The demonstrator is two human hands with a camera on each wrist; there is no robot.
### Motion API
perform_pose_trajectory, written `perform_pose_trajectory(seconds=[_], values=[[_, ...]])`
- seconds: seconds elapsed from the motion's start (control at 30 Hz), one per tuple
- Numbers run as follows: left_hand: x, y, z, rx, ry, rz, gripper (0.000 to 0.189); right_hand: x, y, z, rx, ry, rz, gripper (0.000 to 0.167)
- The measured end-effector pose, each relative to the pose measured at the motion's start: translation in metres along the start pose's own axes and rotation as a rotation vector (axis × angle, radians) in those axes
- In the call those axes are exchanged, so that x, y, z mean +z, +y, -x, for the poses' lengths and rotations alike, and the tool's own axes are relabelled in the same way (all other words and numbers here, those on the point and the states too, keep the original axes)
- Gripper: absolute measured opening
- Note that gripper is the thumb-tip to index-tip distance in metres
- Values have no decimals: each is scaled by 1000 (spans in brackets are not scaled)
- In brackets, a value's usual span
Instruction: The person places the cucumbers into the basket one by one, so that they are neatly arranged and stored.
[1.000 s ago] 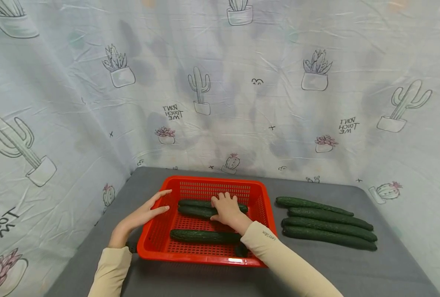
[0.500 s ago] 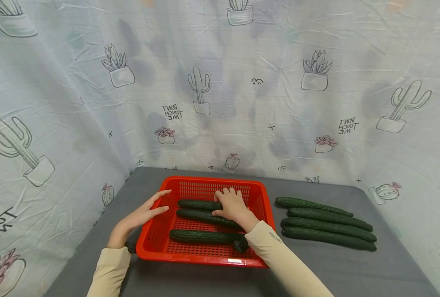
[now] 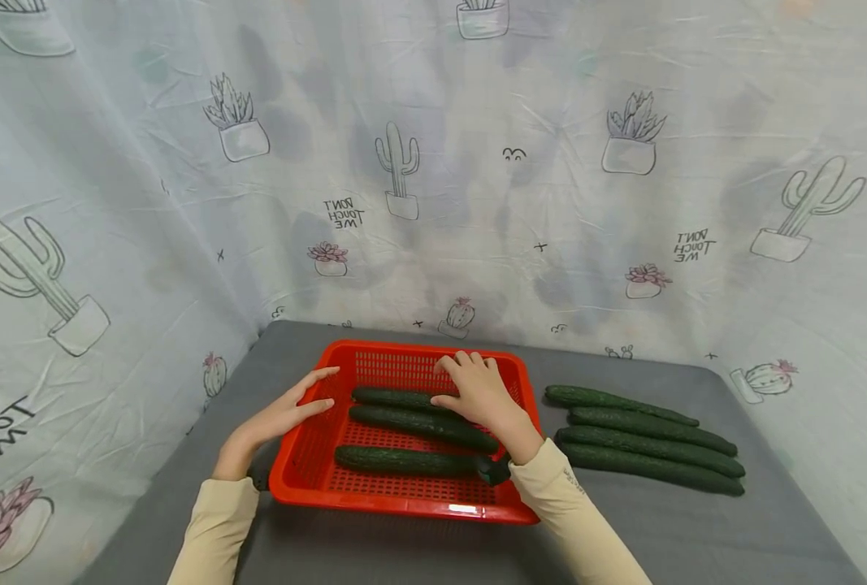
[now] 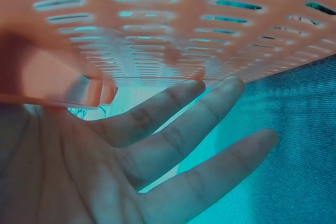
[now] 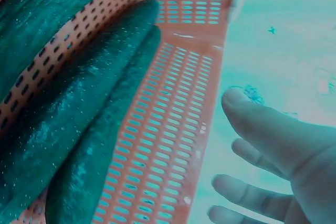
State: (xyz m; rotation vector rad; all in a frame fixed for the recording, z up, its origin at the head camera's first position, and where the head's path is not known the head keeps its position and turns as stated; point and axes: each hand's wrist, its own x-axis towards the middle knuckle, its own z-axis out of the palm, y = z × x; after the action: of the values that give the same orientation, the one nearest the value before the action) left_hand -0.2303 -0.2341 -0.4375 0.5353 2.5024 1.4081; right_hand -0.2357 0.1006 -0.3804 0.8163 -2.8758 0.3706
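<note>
Three dark green cucumbers lie crosswise in a red plastic basket [image 3: 404,508]: a back cucumber [image 3: 389,396], a middle cucumber [image 3: 407,424] and a front cucumber [image 3: 404,461]. My right hand [image 3: 480,394] is over the basket's right part, fingers spread and slightly bent, and the right wrist view shows nothing between thumb and fingers. It hides the back cucumber's right end. At the left rim is my left hand [image 3: 279,418], its fingers extended. In the left wrist view those fingers [image 4: 210,103] run along the outside of the slotted basket wall [image 4: 157,35].
Several more cucumbers [image 3: 645,447] lie side by side on the grey table [image 3: 696,536], right of the basket. A pale curtain [image 3: 462,179] printed with potted cacti hangs behind and at both sides.
My right hand has let go of the middle cucumber and moved up and right. That cucumber's right end has come toward me, away from the back one. My left hand stays at the rim.
</note>
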Motion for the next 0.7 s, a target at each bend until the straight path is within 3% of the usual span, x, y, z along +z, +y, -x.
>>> perform_pose_trajectory(seconds=[0.27,0.7], values=[[0,1,0,-6,-2,-8,58,-21,7,20,26,-7,-60,45],[-1,-1,-1,-4,-2,-18,58,-41,27,54,59,180,7,45]])
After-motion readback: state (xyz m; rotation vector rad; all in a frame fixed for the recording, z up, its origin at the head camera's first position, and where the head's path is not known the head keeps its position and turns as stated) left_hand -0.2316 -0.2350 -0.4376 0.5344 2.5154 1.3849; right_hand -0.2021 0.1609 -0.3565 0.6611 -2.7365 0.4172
